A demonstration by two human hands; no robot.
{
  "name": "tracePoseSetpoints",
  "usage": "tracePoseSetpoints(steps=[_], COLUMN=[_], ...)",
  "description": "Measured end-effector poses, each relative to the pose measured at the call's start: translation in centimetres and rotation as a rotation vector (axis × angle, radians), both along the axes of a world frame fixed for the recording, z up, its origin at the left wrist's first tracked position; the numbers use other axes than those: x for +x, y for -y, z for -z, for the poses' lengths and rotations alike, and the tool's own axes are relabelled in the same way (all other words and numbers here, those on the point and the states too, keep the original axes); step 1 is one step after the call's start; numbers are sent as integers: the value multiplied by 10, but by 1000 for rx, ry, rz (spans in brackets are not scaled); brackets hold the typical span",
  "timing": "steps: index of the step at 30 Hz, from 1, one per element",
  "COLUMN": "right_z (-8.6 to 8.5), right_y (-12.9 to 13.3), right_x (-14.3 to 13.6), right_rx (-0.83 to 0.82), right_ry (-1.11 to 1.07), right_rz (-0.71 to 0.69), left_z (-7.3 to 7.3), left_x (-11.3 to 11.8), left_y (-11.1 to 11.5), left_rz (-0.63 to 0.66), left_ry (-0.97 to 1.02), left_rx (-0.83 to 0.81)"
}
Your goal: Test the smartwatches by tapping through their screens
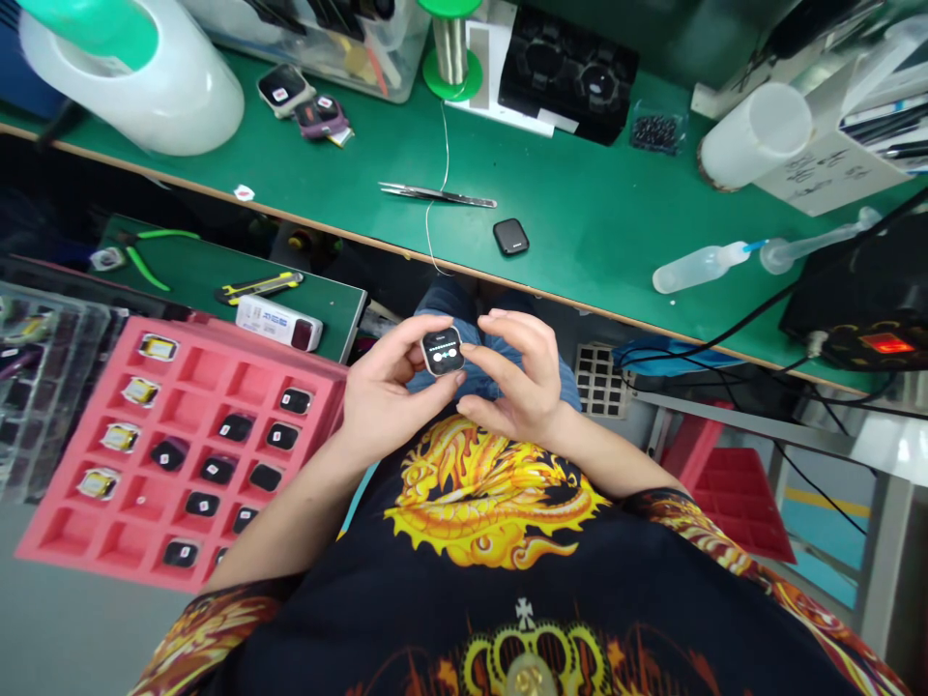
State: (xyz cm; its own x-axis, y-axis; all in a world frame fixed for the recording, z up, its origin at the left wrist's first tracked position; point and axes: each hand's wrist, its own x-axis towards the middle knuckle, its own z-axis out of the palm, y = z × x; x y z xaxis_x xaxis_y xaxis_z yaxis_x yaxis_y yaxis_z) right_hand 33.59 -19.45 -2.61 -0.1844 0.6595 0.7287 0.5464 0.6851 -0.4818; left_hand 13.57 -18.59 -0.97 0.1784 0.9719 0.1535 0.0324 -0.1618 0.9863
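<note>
A small smartwatch (pixel 443 352) without a strap, its screen lit with white and teal marks, is in the left hand (pixel 391 382), face up above the lap, between the two hands. The left thumb and fingers pinch the case by its edges. The right hand (pixel 523 377) is open, its fingers spread and curved; the index fingertip meets the watch's right edge, while the thumb is apart from the index finger, below it.

Beyond the smartwatch is the green workbench (pixel 348 174). A black rounded-square part (pixel 511 237) lies on it, ahead and to the right of the watch; metal tweezers (pixel 437 194) lie farther straight ahead, across a thin wire (pixel 448 145) that runs from a green-ended spool (pixel 451 58). Farther ahead and left of the watch are two more watches (pixel 301 101), side by side.

To the smartwatch's left, a pink foam tray (pixel 286 355) holds watch parts in square pockets, with a yellow and black utility knife (pixel 259 286) and a white box (pixel 279 322) beyond it. Well to the watch's right are a squeeze bottle (pixel 688 271) and a black device (pixel 855 290) with a lit red display.
</note>
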Motion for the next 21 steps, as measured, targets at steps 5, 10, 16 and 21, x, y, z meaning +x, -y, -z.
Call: tracePoseSetpoints(steps=[5,10,16,21], right_z=[1,-3,1,7], right_y=[1,1,-1,-2], right_x=[1,-3,-11,-14], right_rx=[-83,-366,-564,-660], right_ry=[-21,-230,-404,-515], right_rz=[4,-91,-136,-144], left_z=[-1,-1,3,7], left_x=[0,0,0,-4], left_y=[-1,-3,-4,-4], left_rz=[-2,56,108,149], left_ry=[10,89,144,151], left_rx=[-16,-94,-117,-162])
